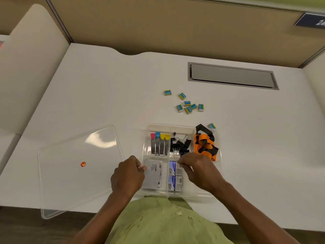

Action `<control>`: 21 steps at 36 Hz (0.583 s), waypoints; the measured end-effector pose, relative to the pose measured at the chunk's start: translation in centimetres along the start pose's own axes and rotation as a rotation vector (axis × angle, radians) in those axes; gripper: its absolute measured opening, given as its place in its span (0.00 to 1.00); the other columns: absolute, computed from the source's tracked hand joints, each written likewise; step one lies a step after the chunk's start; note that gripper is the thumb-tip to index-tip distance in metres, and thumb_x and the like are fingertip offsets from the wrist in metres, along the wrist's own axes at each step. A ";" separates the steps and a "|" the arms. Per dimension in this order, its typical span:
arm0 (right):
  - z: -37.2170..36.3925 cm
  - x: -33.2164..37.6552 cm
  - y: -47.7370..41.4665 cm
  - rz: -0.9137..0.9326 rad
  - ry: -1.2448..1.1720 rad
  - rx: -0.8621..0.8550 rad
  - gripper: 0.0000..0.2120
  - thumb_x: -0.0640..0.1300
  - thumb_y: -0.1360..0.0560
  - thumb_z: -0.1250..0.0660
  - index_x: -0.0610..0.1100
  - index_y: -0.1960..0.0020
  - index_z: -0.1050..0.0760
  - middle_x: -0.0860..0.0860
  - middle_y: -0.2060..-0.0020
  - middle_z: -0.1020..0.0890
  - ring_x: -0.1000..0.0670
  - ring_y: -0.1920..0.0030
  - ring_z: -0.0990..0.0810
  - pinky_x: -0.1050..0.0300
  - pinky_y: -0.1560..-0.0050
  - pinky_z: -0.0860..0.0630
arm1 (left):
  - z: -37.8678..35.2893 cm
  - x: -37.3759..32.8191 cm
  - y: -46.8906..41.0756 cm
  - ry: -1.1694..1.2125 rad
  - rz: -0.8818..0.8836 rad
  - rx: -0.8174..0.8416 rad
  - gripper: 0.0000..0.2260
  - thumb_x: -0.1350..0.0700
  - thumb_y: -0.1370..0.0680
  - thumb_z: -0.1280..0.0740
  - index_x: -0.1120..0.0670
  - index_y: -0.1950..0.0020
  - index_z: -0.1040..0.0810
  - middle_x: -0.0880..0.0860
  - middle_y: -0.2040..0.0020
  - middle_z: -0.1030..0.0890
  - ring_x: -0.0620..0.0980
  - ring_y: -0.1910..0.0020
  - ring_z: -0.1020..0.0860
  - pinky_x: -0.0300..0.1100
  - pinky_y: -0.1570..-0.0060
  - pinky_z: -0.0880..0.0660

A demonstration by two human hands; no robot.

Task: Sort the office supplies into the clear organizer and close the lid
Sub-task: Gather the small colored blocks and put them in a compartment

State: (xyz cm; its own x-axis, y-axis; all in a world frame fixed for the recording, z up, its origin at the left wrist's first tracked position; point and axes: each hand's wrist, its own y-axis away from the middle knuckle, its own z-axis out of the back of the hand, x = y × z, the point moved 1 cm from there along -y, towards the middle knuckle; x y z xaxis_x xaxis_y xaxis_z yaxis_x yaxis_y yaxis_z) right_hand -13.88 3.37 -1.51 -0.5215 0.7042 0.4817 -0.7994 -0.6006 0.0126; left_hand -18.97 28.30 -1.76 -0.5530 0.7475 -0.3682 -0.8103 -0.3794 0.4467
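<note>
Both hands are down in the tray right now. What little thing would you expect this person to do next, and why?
Probably the right hand lifts out and reaches for the small erasers loose on the desk. Those are still outside the clear organizer, and the lid lies off to the left, so closing looks premature.

Glossy clear plastic lid [73, 166], matt white desk [105, 88].

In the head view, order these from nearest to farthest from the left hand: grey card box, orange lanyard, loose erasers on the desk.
From the left hand:
1. Grey card box, touching its fingers, front-left compartment.
2. Orange lanyard, right compartment.
3. Loose erasers, on the desk beyond the organizer.
</note>
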 end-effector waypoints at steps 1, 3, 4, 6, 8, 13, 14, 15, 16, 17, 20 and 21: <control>0.7 -0.2 -0.6 -0.037 -0.050 -0.062 0.08 0.44 0.22 0.32 0.46 0.46 0.15 0.52 0.53 0.13 0.57 0.56 0.16 0.64 0.54 0.18 | 0.3 -0.2 -0.1 -0.034 -0.012 -0.017 0.13 0.41 0.24 0.28 0.48 0.47 0.24 0.46 0.51 0.17 0.49 0.54 0.18 0.42 0.57 0.22; 2.2 -1.2 -1.7 -0.128 -0.129 -0.183 0.07 0.39 0.24 0.27 0.46 0.47 0.14 0.53 0.54 0.12 0.58 0.57 0.16 0.64 0.54 0.18 | 1.1 -1.1 -0.3 -0.078 -0.055 -0.078 0.18 0.39 0.24 0.29 0.49 0.42 0.24 0.47 0.47 0.17 0.49 0.51 0.17 0.41 0.58 0.24; 3.0 -1.9 -2.3 -0.176 -0.159 -0.247 0.07 0.39 0.25 0.26 0.45 0.48 0.14 0.53 0.55 0.12 0.57 0.57 0.16 0.63 0.54 0.18 | 1.6 -1.8 -0.5 -0.091 -0.083 -0.112 0.19 0.38 0.24 0.30 0.50 0.42 0.24 0.48 0.47 0.17 0.50 0.51 0.17 0.42 0.58 0.23; 4.3 -3.7 -3.4 -0.245 -0.151 -0.360 0.06 0.38 0.25 0.26 0.45 0.49 0.15 0.53 0.55 0.13 0.56 0.59 0.16 0.58 0.55 0.17 | 2.5 -3.5 -1.0 -0.106 -0.128 -0.163 0.18 0.39 0.23 0.31 0.51 0.42 0.24 0.48 0.47 0.17 0.51 0.51 0.17 0.44 0.57 0.21; 5.3 -5.9 -4.6 -0.320 -0.106 -0.422 0.06 0.40 0.24 0.27 0.45 0.48 0.16 0.53 0.54 0.13 0.55 0.58 0.16 0.53 0.53 0.17 | 3.2 -5.4 -1.9 -0.117 -0.178 -0.200 0.16 0.41 0.22 0.31 0.51 0.43 0.23 0.49 0.47 0.17 0.51 0.52 0.17 0.45 0.58 0.21; 7.0 -11.1 -6.5 -0.608 -0.028 -0.383 0.17 0.50 0.26 0.24 0.48 0.40 0.20 0.51 0.52 0.14 0.52 0.57 0.17 0.50 0.52 0.18 | 3.6 -10.7 -5.7 -0.102 -0.377 -0.192 0.12 0.44 0.21 0.32 0.52 0.48 0.23 0.50 0.50 0.19 0.52 0.52 0.21 0.48 0.56 0.22; 7.2 -12.1 -6.8 -0.673 -0.016 -0.349 0.20 0.53 0.27 0.23 0.48 0.38 0.21 0.51 0.51 0.14 0.50 0.55 0.16 0.51 0.51 0.19 | 3.5 -11.7 -6.6 -0.094 -0.408 -0.175 0.13 0.44 0.21 0.32 0.53 0.48 0.23 0.50 0.50 0.19 0.52 0.51 0.21 0.48 0.55 0.23; 7.3 -13.0 -7.1 -0.741 -0.017 -0.306 0.24 0.55 0.28 0.22 0.48 0.37 0.23 0.50 0.51 0.15 0.49 0.53 0.16 0.52 0.50 0.20 | 3.4 -12.8 -7.6 -0.084 -0.434 -0.156 0.13 0.44 0.21 0.31 0.53 0.47 0.23 0.50 0.49 0.19 0.52 0.49 0.22 0.48 0.54 0.23; 7.4 -14.1 -7.3 -0.808 -0.033 -0.257 0.27 0.57 0.30 0.22 0.47 0.36 0.24 0.50 0.51 0.15 0.47 0.51 0.16 0.52 0.50 0.21 | 3.2 -13.9 -8.5 -0.071 -0.456 -0.138 0.13 0.44 0.22 0.31 0.53 0.47 0.23 0.50 0.48 0.19 0.53 0.48 0.22 0.49 0.53 0.23; 7.4 -15.0 -7.7 -0.867 -0.056 -0.208 0.31 0.59 0.31 0.21 0.47 0.35 0.25 0.49 0.51 0.15 0.46 0.50 0.16 0.52 0.49 0.22 | 2.9 -14.9 -9.5 -0.063 -0.476 -0.122 0.13 0.44 0.22 0.30 0.53 0.46 0.23 0.51 0.48 0.19 0.53 0.47 0.22 0.49 0.52 0.23; 7.3 -17.0 -8.7 -0.944 -0.113 -0.083 0.38 0.64 0.36 0.20 0.47 0.34 0.28 0.47 0.51 0.14 0.47 0.55 0.15 0.52 0.48 0.20 | 1.7 -18.1 -12.4 -0.102 -0.528 -0.062 0.16 0.45 0.23 0.29 0.54 0.43 0.23 0.53 0.45 0.20 0.55 0.43 0.24 0.50 0.50 0.25; 7.2 -17.3 -9.0 -0.947 -0.121 -0.046 0.40 0.64 0.37 0.19 0.47 0.33 0.28 0.47 0.50 0.14 0.47 0.56 0.14 0.53 0.48 0.20 | 1.2 -19.1 -13.3 -0.129 -0.534 -0.031 0.18 0.44 0.23 0.28 0.55 0.41 0.24 0.54 0.43 0.21 0.55 0.41 0.25 0.50 0.49 0.26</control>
State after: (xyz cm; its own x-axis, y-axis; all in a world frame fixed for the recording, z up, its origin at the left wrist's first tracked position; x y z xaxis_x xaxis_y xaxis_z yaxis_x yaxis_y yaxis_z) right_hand 4.48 -6.09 -3.62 0.3800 0.8448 0.3768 -0.8860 0.2155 0.4105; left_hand 2.61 19.78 0.29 -0.0367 0.9006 -0.4331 -0.9782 0.0563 0.1999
